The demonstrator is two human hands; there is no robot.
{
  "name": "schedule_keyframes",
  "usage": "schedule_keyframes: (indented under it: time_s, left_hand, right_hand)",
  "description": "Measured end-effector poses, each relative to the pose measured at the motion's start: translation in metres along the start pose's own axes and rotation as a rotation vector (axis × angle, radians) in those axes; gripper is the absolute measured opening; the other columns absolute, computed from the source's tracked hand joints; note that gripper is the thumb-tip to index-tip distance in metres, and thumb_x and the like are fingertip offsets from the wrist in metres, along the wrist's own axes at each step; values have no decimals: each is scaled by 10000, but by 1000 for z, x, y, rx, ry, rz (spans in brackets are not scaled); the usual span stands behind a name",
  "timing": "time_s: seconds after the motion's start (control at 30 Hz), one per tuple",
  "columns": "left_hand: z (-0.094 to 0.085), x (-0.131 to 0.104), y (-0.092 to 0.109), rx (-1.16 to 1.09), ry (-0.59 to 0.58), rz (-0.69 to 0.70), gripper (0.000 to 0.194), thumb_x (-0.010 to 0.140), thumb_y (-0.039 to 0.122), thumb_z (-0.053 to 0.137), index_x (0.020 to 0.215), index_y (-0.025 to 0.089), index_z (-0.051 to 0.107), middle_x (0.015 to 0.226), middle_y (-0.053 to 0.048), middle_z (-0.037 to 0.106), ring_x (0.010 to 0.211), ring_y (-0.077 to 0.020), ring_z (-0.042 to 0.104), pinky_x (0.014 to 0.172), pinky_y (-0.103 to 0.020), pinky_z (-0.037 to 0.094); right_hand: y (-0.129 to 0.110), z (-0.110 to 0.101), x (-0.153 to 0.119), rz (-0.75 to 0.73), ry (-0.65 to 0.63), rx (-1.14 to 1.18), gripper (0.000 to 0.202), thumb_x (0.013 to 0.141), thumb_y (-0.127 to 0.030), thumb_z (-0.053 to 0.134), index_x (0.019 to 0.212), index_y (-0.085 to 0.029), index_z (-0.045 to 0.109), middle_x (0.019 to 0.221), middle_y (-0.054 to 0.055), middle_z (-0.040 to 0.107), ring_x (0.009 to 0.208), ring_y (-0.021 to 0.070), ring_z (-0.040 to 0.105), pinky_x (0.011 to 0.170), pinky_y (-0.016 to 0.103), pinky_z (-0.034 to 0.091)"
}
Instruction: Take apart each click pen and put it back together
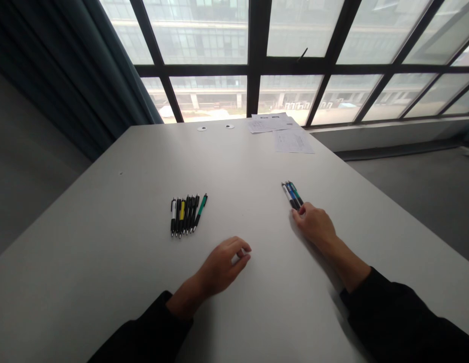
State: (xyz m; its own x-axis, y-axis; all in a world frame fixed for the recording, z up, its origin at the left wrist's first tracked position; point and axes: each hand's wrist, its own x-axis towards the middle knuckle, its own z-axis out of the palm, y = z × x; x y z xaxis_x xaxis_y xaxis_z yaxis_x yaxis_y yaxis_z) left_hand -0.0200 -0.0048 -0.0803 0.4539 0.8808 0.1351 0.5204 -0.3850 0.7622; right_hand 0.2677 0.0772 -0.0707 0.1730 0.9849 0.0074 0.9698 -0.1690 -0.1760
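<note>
My right hand is closed around the near ends of a small bunch of click pens. The white pen, the blue pen and the green pen lie side by side, their far ends pointing toward the window; my fingers hide their tips. My left hand hovers low over the table's middle, fingers loosely curved, thumb and fingertips apart with nothing between them. Beyond it, to the left, several pens rest in a row: a white-and-black pen, a yellow pen, several black ones and a slightly slanted green-and-black pen.
The white table reaches to the window. Printed sheets lie at its far right corner. Two round cable-hole covers sit along the far edge. A dark blue curtain hangs at the left.
</note>
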Motion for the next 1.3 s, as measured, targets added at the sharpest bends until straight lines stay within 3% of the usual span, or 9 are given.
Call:
schedule_keyframes:
  time_s: [1.1, 1.2, 1.3]
  left_hand:
    - [2, -1, 1, 70, 5, 41, 77, 907, 152, 613, 967, 184, 649, 902, -28, 679, 851, -155, 653, 839, -287, 534]
    - [-1, 0, 1, 143, 30, 27, 99, 887, 145, 644, 969, 198, 656, 915, -10, 678, 807, -127, 654, 808, -245, 544]
    - [-17, 2, -8, 284, 144, -77, 109, 896, 168, 643, 999, 200, 660, 952, -20, 665, 757, -128, 637, 775, -254, 548]
  right_hand:
    - [8, 9, 5, -17, 67, 12, 292, 956, -431, 552, 938, -175, 692, 811, 129, 754, 730, 248, 696, 635, 308, 408]
    - [9, 11, 5, -36, 90, 31, 298, 943, -459, 561, 903, -185, 671, 746, 114, 728, 682, 248, 673, 598, 309, 373]
    - [10, 14, 3, -52, 120, 58, 297, 930, -475, 563, 856, -199, 643, 673, 97, 687, 626, 250, 640, 571, 314, 334]
